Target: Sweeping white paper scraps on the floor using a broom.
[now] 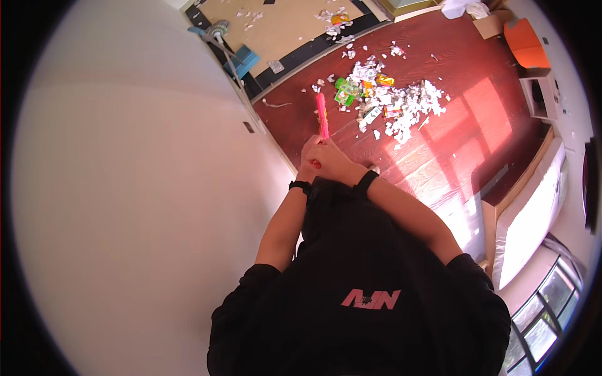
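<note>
Both fists are wrapped round the handle of a bright pink broom (322, 113) in front of my chest. My left hand (308, 156) closes on it from the left, partly covered by my right hand (334, 161). A red handle end pokes out between the hands. The broom stretches away from me toward the floor, its far end left of a spread of torn white paper scraps (417, 106). Green packaging (345, 91) and an orange-yellow packet (385, 80) lie among the scraps. The bristles cannot be made out clearly.
A white wall (138, 188) runs close along my left. Beyond the reddish wood floor (464, 119) is a tan board surface (282, 31) with more scraps. A fan (217, 29) and a blue box (244, 61) stand far left. An orange chair (525, 44) is far right.
</note>
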`<state>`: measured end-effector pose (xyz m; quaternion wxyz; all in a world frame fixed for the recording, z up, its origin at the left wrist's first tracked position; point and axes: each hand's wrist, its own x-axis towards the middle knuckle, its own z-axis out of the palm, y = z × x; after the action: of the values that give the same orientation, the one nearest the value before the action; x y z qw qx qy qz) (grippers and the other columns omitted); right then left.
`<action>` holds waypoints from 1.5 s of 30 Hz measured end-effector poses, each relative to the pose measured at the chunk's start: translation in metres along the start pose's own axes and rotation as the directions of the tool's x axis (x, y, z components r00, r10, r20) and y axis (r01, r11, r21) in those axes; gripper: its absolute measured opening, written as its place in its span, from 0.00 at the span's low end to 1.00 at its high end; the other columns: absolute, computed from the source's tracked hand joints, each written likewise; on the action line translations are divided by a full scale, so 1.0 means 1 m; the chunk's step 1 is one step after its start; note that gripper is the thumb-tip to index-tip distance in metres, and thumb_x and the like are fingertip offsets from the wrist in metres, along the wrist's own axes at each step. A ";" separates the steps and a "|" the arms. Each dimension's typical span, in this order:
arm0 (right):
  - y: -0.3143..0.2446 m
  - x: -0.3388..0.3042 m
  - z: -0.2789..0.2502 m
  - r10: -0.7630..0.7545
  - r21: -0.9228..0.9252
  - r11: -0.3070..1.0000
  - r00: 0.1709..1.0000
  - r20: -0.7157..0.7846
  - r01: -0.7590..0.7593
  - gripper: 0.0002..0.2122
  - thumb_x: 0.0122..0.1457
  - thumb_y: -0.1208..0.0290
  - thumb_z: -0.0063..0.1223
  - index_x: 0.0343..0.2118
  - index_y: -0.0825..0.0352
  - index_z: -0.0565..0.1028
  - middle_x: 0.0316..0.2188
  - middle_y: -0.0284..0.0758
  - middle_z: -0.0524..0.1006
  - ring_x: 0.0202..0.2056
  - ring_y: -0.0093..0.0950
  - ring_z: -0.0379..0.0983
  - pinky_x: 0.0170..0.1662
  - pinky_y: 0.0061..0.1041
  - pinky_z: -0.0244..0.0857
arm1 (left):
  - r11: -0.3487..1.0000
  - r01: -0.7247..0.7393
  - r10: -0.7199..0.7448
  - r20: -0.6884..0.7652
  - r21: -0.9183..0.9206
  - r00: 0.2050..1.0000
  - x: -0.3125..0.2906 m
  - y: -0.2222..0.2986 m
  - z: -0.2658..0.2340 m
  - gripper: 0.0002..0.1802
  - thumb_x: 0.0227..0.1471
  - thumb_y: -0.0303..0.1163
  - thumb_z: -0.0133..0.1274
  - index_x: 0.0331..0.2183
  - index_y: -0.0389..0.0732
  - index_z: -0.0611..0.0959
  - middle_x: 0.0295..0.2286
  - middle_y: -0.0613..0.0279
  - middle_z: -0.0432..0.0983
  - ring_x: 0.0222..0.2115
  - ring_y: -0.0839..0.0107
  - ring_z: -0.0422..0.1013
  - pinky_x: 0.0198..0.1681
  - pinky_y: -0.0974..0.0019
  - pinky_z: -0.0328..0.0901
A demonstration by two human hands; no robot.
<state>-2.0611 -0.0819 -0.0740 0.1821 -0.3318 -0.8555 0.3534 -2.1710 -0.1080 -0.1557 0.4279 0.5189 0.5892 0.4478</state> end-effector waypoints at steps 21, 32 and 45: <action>0.031 -0.339 -0.059 0.566 0.165 0.814 0.694 -0.444 -0.557 0.13 0.45 0.59 0.62 0.26 0.65 0.81 0.27 0.42 0.80 0.33 0.43 0.78 0.39 0.39 0.70 | 0.995 -0.087 0.086 0.902 -0.054 0.423 -0.127 0.063 0.254 0.12 0.52 0.35 0.60 0.28 0.38 0.77 0.27 0.58 0.74 0.30 0.62 0.72 0.33 0.61 0.66; 0.051 -0.476 -0.007 0.988 0.960 -0.147 -0.011 0.154 0.237 0.23 0.65 0.49 0.45 0.45 0.69 0.74 0.42 0.38 0.75 0.44 0.27 0.72 0.44 0.30 0.71 | 0.930 -0.349 -0.035 0.971 0.118 0.235 -0.168 0.055 0.360 0.10 0.53 0.37 0.58 0.29 0.39 0.82 0.30 0.54 0.79 0.30 0.60 0.75 0.36 0.59 0.69; 0.140 -0.362 0.056 0.941 0.710 -0.196 0.334 -0.058 0.676 0.12 0.65 0.59 0.41 0.40 0.61 0.73 0.37 0.32 0.76 0.39 0.29 0.75 0.44 0.31 0.71 | 0.993 -0.052 0.119 0.954 -0.109 0.276 -0.093 0.088 0.309 0.08 0.49 0.28 0.59 0.24 0.35 0.79 0.23 0.56 0.77 0.27 0.64 0.74 0.35 0.62 0.67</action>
<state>-1.7721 -0.2865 -0.2420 0.7001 -0.3364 0.1464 0.6125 -1.8430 -0.1695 -0.1379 0.6853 0.7021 0.1734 0.0856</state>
